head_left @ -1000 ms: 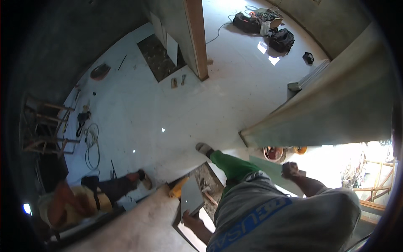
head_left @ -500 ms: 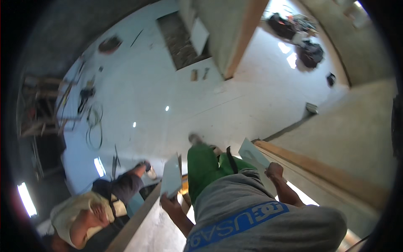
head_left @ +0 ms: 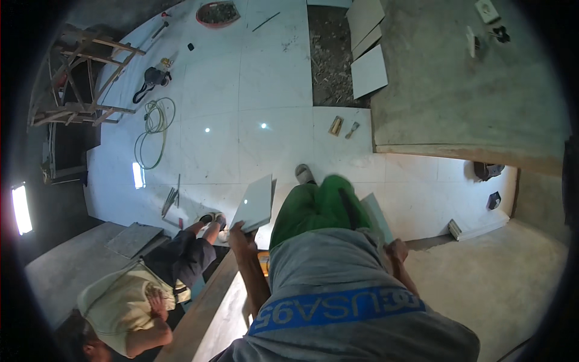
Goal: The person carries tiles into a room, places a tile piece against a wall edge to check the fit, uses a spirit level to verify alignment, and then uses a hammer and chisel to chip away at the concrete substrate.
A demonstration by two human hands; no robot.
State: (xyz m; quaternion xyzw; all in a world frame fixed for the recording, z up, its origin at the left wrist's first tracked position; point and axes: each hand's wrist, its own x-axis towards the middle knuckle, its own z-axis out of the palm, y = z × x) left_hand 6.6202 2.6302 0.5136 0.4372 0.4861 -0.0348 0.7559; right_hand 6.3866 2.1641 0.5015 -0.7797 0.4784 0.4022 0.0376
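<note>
My left hand (head_left: 239,235) is closed on the lower corner of a white tile (head_left: 253,204), held tilted beside my left leg. A dark edge behind it may belong to a second tile; I cannot tell. On the other side, my right hand (head_left: 396,249) grips a pale grey-green tile (head_left: 377,218) close against my right thigh, which partly hides it. My green trousers (head_left: 316,205) show between the two tiles, with one shoe (head_left: 304,174) forward on the tiled floor.
At lower left a person (head_left: 136,301) sits or crouches near a wooden door frame (head_left: 208,301). A coiled hose (head_left: 155,123), a wooden trestle (head_left: 84,78) and a grinder-like tool (head_left: 155,78) lie left. Ahead are an untiled patch (head_left: 329,66), leaning tiles (head_left: 369,72) and a wall corner (head_left: 377,142).
My view has turned to the right-hand side of the wall less and to the left more, and I have stepped forward past the frame. Both tiles stay in my hands.
</note>
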